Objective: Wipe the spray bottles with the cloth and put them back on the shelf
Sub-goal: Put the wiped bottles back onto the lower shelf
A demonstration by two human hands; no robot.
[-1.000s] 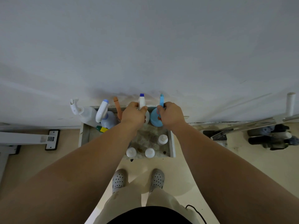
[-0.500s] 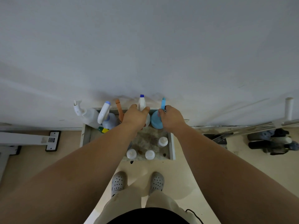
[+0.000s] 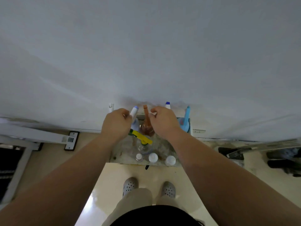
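Observation:
Several spray bottles stand at the back of a low shelf (image 3: 117, 158) against the wall. My left hand (image 3: 116, 123) is curled beside the white spray head with a blue tip (image 3: 134, 111), fingers touching it; whether it grips is unclear. My right hand (image 3: 163, 122) hovers loosely curled just right of the orange bottle (image 3: 147, 123), holding nothing. Behind my right hand a white nozzle with a blue tip (image 3: 167, 105) shows. The blue bottle (image 3: 185, 122) stands at the far right. A clear bottle with a yellow-green trigger (image 3: 141, 137) stands in the middle. No cloth is visible.
Three white-capped small bottles (image 3: 153, 157) line the shelf's front edge. Another white nozzle (image 3: 111, 106) pokes up behind my left hand. A white bar with a bracket (image 3: 70, 140) lies on the floor at left, dark equipment (image 3: 232, 153) at right. My feet (image 3: 130, 185) stand before the shelf.
Both hands left the blue-tipped white bottle and the blue bottle and moved left, to the white spray head and the orange bottle. The view shifted, so the shelf appears further right.

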